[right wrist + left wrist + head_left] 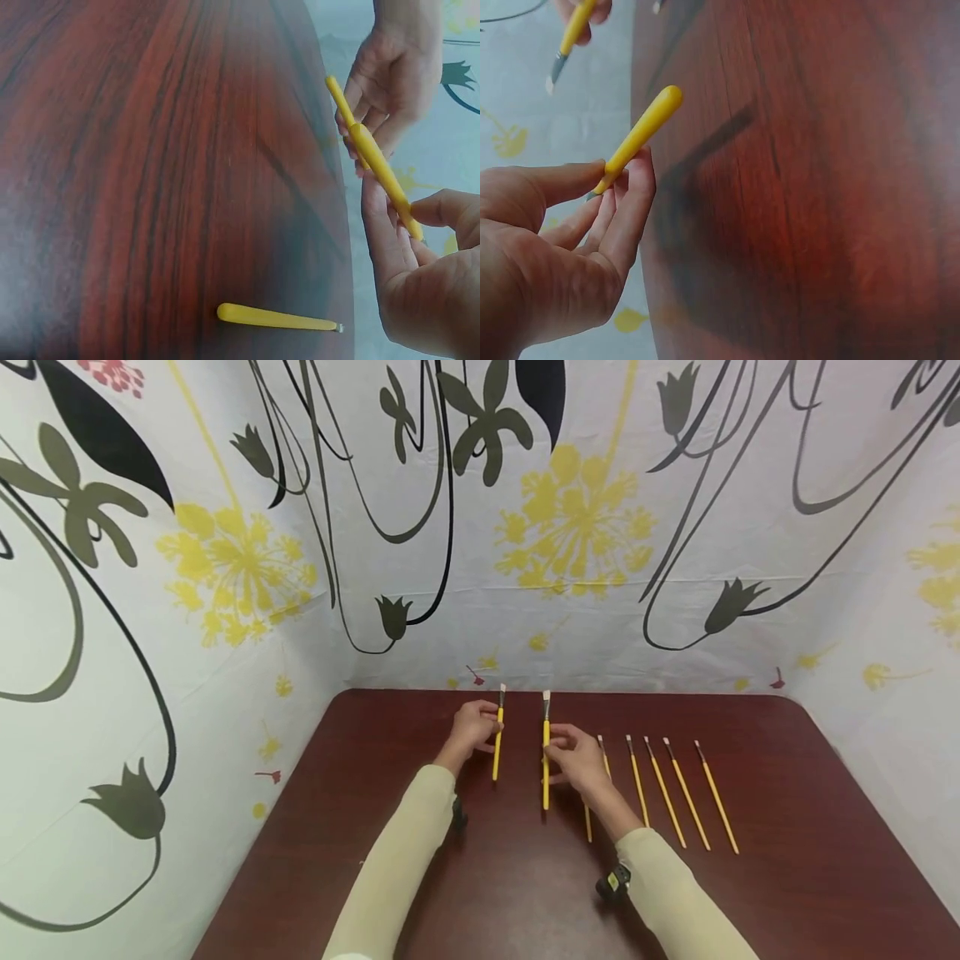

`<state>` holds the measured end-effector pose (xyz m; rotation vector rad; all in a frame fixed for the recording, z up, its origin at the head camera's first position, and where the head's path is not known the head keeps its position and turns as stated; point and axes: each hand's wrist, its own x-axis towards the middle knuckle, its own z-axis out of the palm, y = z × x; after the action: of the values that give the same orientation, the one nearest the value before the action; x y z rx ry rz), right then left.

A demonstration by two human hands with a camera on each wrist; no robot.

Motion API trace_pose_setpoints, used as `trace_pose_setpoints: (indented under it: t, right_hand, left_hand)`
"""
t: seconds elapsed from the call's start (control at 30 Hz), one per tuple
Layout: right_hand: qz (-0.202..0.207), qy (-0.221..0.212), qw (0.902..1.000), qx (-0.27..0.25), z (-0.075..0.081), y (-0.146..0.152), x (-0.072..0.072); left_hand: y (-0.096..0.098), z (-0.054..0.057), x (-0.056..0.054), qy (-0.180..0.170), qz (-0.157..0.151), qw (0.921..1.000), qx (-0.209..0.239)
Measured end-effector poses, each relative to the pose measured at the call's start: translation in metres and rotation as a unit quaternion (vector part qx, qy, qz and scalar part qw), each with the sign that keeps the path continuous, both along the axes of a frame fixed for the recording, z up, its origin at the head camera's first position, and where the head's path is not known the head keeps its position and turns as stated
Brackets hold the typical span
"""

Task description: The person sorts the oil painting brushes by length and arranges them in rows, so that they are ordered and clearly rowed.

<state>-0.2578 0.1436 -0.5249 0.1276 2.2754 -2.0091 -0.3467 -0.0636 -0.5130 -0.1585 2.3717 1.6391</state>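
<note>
Near the table's far edge, my left hand (474, 727) pinches a paintbrush (496, 760) with a yellow handle, its pale bristles pointing up and away. In the left wrist view, thumb and fingers grip this paintbrush (641, 137) near its metal collar. To the right, my right hand (577, 758) pinches a second, wider-looking yellow paintbrush (546, 785) with its bristles also up. Both brushes appear raised off the table. One more paintbrush (277, 317) lies on the table beside my right hand, partly hidden by that hand in the head view.
Several slim yellow paintbrushes (717, 797) lie in a slanted row on the dark red-brown table (315, 860), right of my right hand and partly under that forearm. A patterned white cloth (465, 552) hangs behind the table and along its sides.
</note>
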Motion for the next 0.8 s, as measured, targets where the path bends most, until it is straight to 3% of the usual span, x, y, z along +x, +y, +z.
trace_pose_setpoints:
  t: [0.23, 0.47, 0.6, 0.8]
  right_hand:
    - [-0.014, -0.001, 0.9997, 0.019, -0.001, 0.003, 0.001]
    - [-0.005, 0.010, 0.9996, 0.028, -0.001, 0.003, 0.000]
    - [-0.001, 0.014, 0.9995, 0.030, -0.002, 0.002, -0.001]
    - [-0.003, 0.005, 0.9996, 0.029, -0.004, 0.000, -0.001]
  left_hand:
    - [0.009, -0.007, -0.015, 0.002, 0.013, 0.9983, -0.057]
    - [0.010, -0.011, -0.016, 0.028, 0.015, 0.9951, -0.094]
    - [0.014, -0.011, -0.015, 0.063, 0.008, 0.9871, -0.147]
    - [0.022, -0.010, -0.014, 0.077, 0.002, 0.9709, -0.227]
